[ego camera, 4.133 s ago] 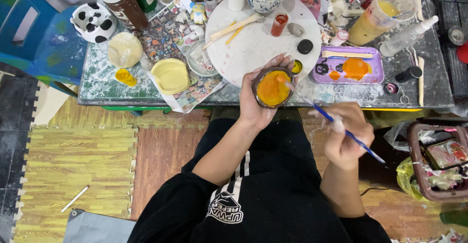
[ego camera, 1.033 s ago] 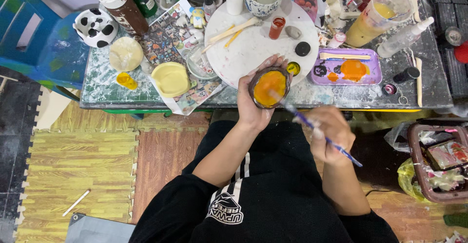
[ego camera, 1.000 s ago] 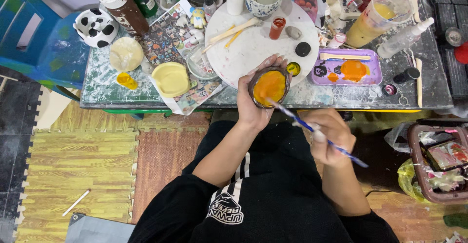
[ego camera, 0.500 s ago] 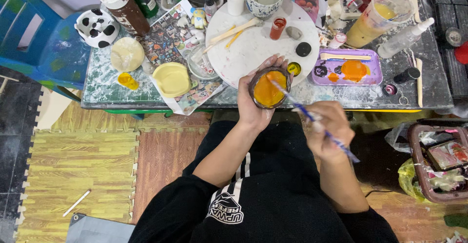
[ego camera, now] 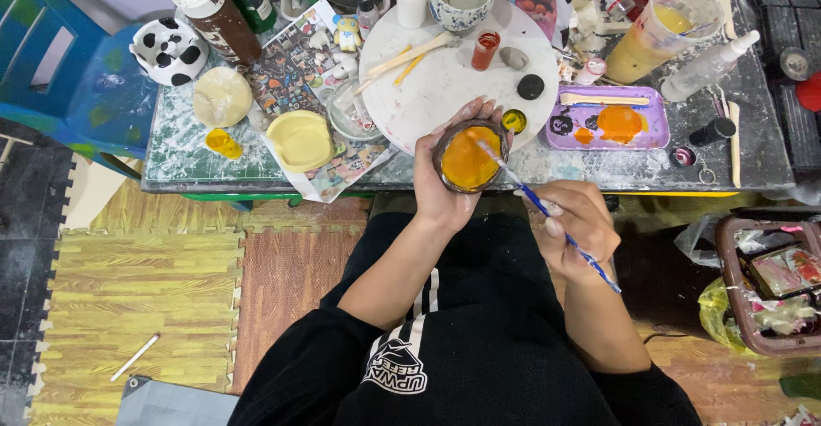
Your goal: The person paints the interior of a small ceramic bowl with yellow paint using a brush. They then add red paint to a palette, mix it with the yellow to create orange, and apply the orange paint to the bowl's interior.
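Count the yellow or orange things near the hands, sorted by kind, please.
Small bowl of orange paint in the left hand: 1
Pale yellow dishes: 2
Purple tray with orange paint: 1
Cup of yellowish liquid: 1
Total: 5

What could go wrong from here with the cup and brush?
1. The left hand holds the small cup of orange paint off the table edge, over the black-clothed lap; a tilt could spill paint there.
2. The right hand has the blue paintbrush tip in the cup; lifting out a loaded tip may drip.
3. The cluttered table leaves little room to set the cup down.
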